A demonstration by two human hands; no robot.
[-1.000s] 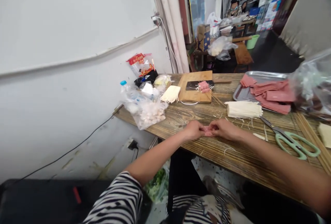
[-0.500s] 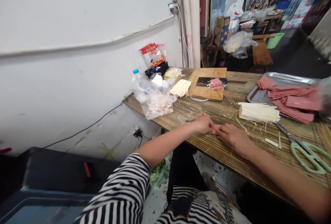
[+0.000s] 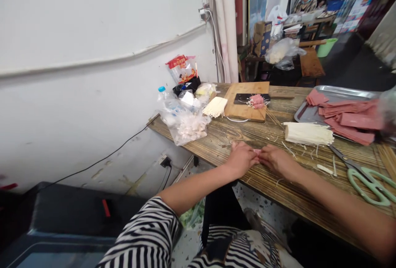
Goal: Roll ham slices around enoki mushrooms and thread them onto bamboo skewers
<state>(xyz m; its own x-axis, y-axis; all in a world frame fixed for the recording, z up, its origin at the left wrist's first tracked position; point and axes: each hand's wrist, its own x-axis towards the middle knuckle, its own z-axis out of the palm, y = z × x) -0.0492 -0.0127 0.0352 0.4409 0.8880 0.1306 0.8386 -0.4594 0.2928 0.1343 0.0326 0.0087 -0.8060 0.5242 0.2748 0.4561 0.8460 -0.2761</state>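
Showing between 2 sets of nearly closed fingers, a pink strip [image 3: 257, 152] is pinched by the left hand [image 3: 243, 158] and right hand [image 3: 276, 160], seemingly to keep it steady, with white mushrooms [image 3: 307, 134] laid just beyond the right fingers, apparently for easy reach.

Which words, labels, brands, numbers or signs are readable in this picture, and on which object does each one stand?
No text can be read with certainty.
Red-topped packet by the wall: printed marks, too small and blurred to read.
Colourful panels at the far upper right: possible print, too blurred.
Scissors: no lettering that I can make out.
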